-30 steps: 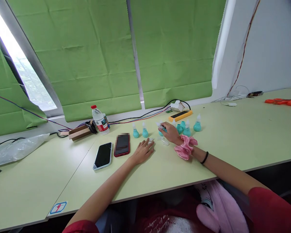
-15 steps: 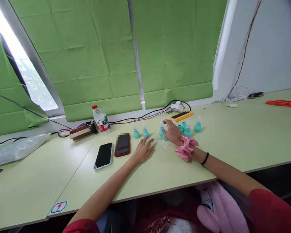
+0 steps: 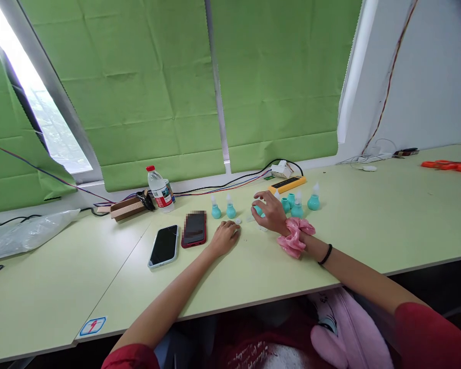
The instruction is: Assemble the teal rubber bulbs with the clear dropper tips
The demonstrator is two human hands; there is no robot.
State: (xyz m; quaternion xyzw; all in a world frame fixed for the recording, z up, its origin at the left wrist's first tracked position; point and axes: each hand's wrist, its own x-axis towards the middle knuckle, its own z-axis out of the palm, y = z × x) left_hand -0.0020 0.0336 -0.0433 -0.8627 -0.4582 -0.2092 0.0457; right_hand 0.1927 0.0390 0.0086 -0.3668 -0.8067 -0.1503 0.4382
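Observation:
My left hand (image 3: 226, 238) rests on the table with its fingers curled together. A small clear piece (image 3: 237, 221) lies at its fingertips; whether the fingers grip anything is hidden. My right hand (image 3: 271, 211) hovers with thumb and index finger curved apart in a C. Through that gap shows a teal squeeze bulb (image 3: 258, 210), partly covered by the hand. Left of it stand two teal bulbs with clear nozzles, one of them this bulb (image 3: 231, 210). To the right are several more, including a nozzle-topped bulb (image 3: 313, 202) and an open-necked bulb (image 3: 291, 199). Clear parts lie between my hands.
Two phones, one white-edged (image 3: 164, 247) and one red-cased (image 3: 194, 229), lie left of my left hand. Behind them stand a red-capped bottle (image 3: 161, 190) and a cardboard box (image 3: 128, 208). A yellow power strip (image 3: 287, 184) lies at the back; orange scissors (image 3: 447, 165) lie far right.
My left hand's fingers have curled in from a spread pose. My right hand has shifted slightly left and toward me, its thumb and index finger now curved toward each other.

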